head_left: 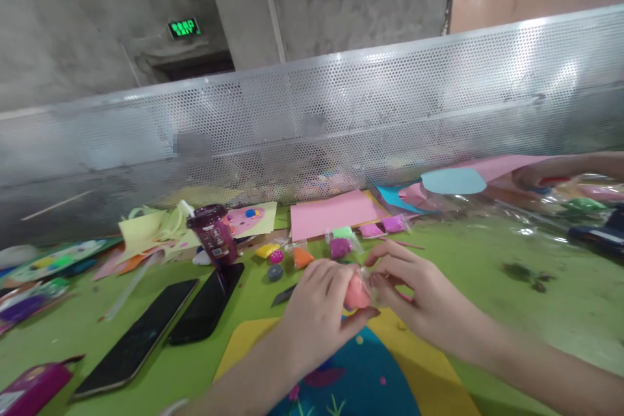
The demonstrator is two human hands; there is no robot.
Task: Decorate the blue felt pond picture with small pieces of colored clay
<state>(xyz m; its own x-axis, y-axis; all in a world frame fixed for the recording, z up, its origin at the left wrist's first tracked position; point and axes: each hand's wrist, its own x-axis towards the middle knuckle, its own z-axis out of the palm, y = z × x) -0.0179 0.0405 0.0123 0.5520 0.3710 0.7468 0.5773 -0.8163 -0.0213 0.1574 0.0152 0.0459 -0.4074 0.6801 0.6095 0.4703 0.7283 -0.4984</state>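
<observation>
My left hand (314, 312) and my right hand (414, 296) meet over the green table (487, 286), both pinched on a lump of pink clay (357, 294) that sits in a clear plastic wrapper. Under them lies a yellow paper sheet (429, 364) with a blue paper shape (361, 383) on it, dotted with small pink bits. Small bags of orange clay (302, 257), magenta clay (340, 247) and green clay (343, 232) lie just beyond my hands.
Two dark phones (139, 338) (207, 304) lie at the left, next to a dark maroon cup (214, 234). Pink paper (331, 213) and other coloured sheets lie along a perforated metal screen (341, 123). Another person's hand (536, 175) rests at far right.
</observation>
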